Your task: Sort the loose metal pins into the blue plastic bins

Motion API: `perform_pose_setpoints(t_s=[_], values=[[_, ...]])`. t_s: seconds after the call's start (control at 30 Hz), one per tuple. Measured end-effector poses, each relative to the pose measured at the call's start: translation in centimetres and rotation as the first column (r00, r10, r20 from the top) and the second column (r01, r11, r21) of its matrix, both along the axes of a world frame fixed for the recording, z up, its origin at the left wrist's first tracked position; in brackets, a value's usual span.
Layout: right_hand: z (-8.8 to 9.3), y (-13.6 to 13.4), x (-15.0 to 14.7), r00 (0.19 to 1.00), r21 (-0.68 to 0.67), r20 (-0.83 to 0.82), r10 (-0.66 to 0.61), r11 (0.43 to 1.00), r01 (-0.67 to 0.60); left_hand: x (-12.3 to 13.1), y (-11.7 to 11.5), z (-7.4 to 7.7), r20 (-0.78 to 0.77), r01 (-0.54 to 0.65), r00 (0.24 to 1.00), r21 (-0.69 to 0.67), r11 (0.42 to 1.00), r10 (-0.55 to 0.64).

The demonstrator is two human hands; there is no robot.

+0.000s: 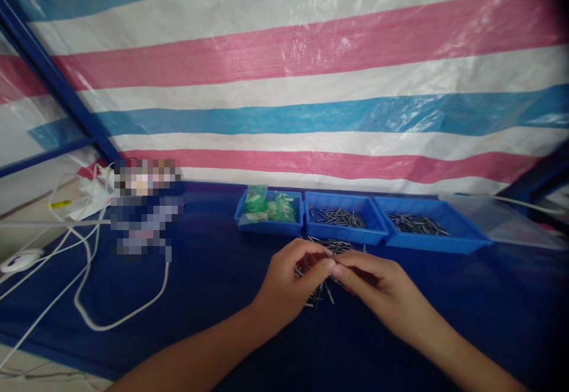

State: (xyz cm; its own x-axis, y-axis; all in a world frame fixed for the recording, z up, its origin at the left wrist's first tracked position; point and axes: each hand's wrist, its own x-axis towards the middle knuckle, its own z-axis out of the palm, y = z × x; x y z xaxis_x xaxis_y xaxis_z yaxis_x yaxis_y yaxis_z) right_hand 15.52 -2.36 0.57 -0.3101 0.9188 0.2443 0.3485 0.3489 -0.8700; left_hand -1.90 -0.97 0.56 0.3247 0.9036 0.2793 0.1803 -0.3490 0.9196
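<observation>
My left hand and my right hand meet fingertip to fingertip over the blue table. Thumb and fingers are pinched on both; whatever lies between the tips is too small and covered to make out. Beneath and behind them spreads a loose pile of thin metal pins, partly hidden by the fingers. Just beyond stand a blue bin of metal pins and, to its right, another blue bin with similar pins. A third blue bin, at the left, holds green plastic bags.
White cables loop across the left of the blue table, near a white computer mouse and blurred-out items. A clear plastic sheet lies at the right bin. A striped tarp hangs behind, beside a blue frame post.
</observation>
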Motion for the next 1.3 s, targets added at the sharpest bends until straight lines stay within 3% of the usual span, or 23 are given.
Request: perform_pose_setpoints(t_s=[0.53,0.9,1.17,1.23,1.3], values=[[0.2,-0.1,-0.1,1.000,-0.111,-0.011,0.017,0.994,-0.018,0.1,0.3,-0.7,0.002,0.004,1.000,-0.042,0.999,-0.004],[-0.5,0.1,0.4,0.989,-0.112,-0.097,-0.116,0.988,0.105,-0.1,0.7,-0.6,-0.007,-0.016,1.000,0.021,1.000,0.016],[0.8,-0.1,0.7,0.981,0.023,-0.096,-0.166,0.985,0.169,-0.1,0.7,0.1,-0.107,0.054,0.993,0.045,0.998,-0.049],[1.4,0.3,1.8,0.970,0.119,-0.067,-0.234,0.963,0.241,-0.3,0.8,0.4,-0.174,0.088,0.982,0.087,0.992,-0.072],[1.8,1.1,3.7,0.927,0.233,-0.043,-0.372,0.899,0.371,-0.7,1.0,0.7,-0.281,0.130,0.956,0.149,0.980,-0.084]])
